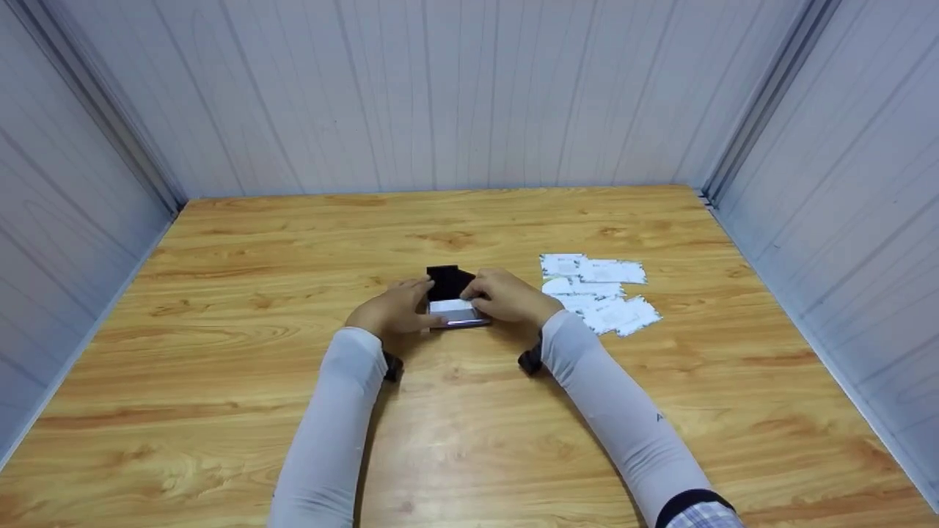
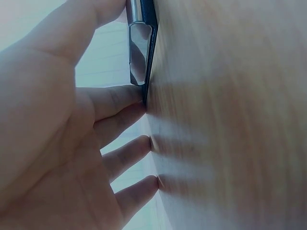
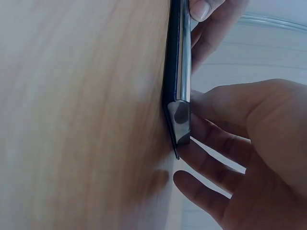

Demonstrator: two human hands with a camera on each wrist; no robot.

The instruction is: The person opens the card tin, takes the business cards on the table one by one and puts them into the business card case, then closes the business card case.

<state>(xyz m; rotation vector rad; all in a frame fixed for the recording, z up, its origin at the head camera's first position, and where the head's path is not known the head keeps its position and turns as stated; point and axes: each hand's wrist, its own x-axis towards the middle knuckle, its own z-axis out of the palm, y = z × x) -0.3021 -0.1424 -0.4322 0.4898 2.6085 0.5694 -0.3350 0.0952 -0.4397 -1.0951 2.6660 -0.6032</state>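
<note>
A small card case (image 1: 469, 323) with a shiny metal body lies on the table between the hands, its black lid (image 1: 444, 283) flipped back on the far side. White cards (image 1: 451, 311) show inside. My left hand (image 1: 392, 306) holds the case's left end, thumb at the near edge and fingers toward the lid. In the left wrist view its other fingers (image 2: 136, 189) reach down to the tabletop. My right hand (image 1: 512, 295) has bent thumb and index finger at the right end of the case, over the cards. The right wrist view shows the metal end (image 3: 180, 124) beside that hand's fingers.
Several white cards with patterned edges (image 1: 612, 271) lie spread and overlapping on the wooden table (image 1: 242, 381), right of the hands. Pale panel walls (image 1: 455, 95) enclose the table at the back and both sides.
</note>
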